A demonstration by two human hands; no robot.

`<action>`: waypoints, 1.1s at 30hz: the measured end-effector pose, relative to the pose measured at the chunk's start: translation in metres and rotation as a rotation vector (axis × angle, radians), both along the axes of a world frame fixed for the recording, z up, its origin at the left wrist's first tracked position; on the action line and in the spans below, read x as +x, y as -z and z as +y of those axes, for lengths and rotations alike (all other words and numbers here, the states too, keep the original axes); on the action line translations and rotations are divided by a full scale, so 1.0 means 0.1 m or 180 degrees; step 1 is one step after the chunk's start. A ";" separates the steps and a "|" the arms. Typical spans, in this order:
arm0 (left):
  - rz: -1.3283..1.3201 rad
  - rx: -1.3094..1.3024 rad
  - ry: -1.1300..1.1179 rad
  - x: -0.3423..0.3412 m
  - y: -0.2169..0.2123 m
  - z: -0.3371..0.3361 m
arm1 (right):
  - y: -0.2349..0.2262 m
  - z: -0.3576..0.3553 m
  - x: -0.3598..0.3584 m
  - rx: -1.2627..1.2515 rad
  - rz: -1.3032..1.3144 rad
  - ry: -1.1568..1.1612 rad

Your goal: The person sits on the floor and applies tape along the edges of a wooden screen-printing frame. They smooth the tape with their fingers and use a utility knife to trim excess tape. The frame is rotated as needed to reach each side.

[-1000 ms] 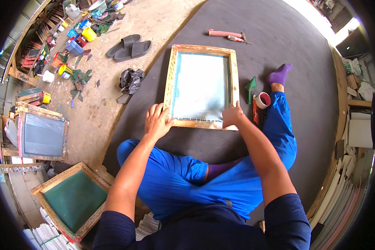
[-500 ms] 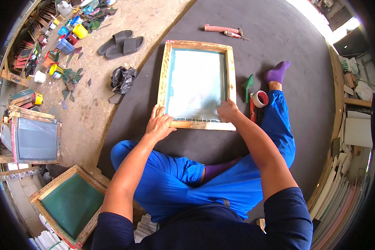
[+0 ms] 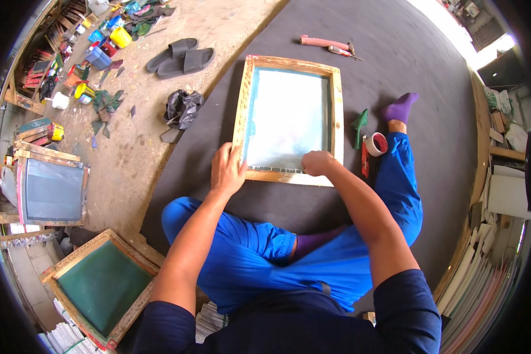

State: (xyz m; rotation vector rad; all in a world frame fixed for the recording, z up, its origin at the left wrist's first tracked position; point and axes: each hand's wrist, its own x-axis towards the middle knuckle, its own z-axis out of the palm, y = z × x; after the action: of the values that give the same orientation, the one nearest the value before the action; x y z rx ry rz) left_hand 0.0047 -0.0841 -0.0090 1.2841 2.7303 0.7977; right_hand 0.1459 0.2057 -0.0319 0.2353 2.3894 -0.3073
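A wooden screen frame point(image 3: 337, 100) with pale, bright mesh point(image 3: 286, 118) and bluish-green edges lies flat on the dark surface before me. My left hand point(image 3: 226, 171) grips its near left corner, fingers over the left rail. My right hand point(image 3: 320, 163) is closed in a fist over the near edge of the mesh, close to the right corner. Whatever is inside that fist is hidden. A ragged whitish line runs along the near rail between my hands. Right of the frame lie a green cloth scrap point(image 3: 360, 125), a roll of tape point(image 3: 376, 144) and a red-handled tool point(image 3: 365, 162).
A hammer point(image 3: 324, 42) and a screwdriver point(image 3: 343, 53) lie beyond the frame. Leftward on the floor are black sandals point(image 3: 186, 63), a black plastic bag point(image 3: 183, 109) and paint pots point(image 3: 120, 38). A green-meshed screen point(image 3: 105, 289) leans at lower left. My legs flank the near side.
My right hand has shifted left along the near edge of the frame, away from the right rail. My left hand's fingers have moved up slightly on the left rail. The whole view has shifted a little.
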 end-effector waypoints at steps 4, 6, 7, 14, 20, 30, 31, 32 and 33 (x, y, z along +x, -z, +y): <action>-0.0910 -0.0024 -0.0760 -0.10 0.29 -0.15 | -0.14 -0.38 -0.35 -0.0181 0.0051 0.0254; -0.0941 -0.0020 -0.0543 -0.14 0.40 -0.20 | 0.01 -0.50 -0.45 -0.0326 0.0277 0.0281; -0.0844 -0.0004 -0.0510 -0.13 0.33 -0.18 | -0.02 -0.60 -0.54 -0.0390 0.0212 0.0295; -0.0883 -0.0038 -0.0502 -0.14 0.31 -0.13 | 0.24 -1.12 -0.95 -0.0536 0.1036 0.0442; -0.0882 -0.0091 -0.0540 -0.15 0.33 -0.19 | -0.11 -1.31 -1.12 -0.0748 0.0624 0.0761; -0.0899 0.0042 -0.0420 -0.15 0.36 -0.14 | 0.29 -1.27 -0.88 -0.0881 0.1424 -0.0890; -0.0922 0.0070 -0.0418 -0.15 0.34 -0.12 | 0.32 -1.23 -0.84 -0.1301 0.1428 -0.0724; -0.0915 0.0104 -0.0407 -0.15 0.32 -0.09 | 0.34 -1.18 -0.81 -0.1762 0.1372 0.0043; -0.0913 0.0118 -0.0425 -0.15 0.33 -0.12 | 0.30 -1.19 -0.80 -0.2234 0.1287 0.0801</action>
State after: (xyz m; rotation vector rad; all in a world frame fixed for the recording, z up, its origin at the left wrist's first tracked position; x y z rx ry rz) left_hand -0.0099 -0.0958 -0.0419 0.9161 2.6000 0.9633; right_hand 0.0660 0.0866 -0.0617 0.1497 2.4601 -1.3844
